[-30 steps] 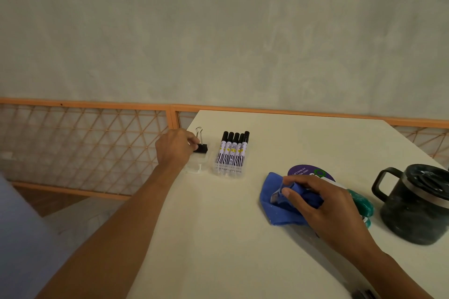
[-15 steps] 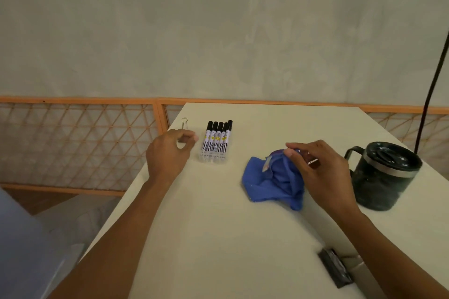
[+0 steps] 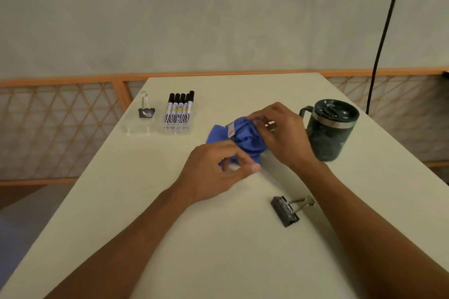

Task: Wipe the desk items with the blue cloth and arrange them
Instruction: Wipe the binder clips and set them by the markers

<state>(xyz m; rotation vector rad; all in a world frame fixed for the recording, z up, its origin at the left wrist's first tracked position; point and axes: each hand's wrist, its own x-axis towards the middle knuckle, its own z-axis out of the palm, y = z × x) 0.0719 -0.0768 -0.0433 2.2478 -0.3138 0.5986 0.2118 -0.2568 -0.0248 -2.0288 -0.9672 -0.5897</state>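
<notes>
The blue cloth lies bunched at the middle of the white desk. My right hand grips the cloth's far right side, and whatever is wrapped under it stays hidden. My left hand is at the cloth's near edge, thumb and fingers pinched together on a corner of it. A black binder clip stands at the far left, apart from both hands. Beside it lies a row of several black-capped markers in a clear case.
A dark green lidded mug stands right of my right hand, close to it. A second black binder clip lies on the desk near my right forearm. A black cable hangs at the right. An orange lattice rail runs behind the desk.
My left hand let go of the far-left binder clip and came across to the cloth's near edge. The view tilted down, showing the second clip in full.
</notes>
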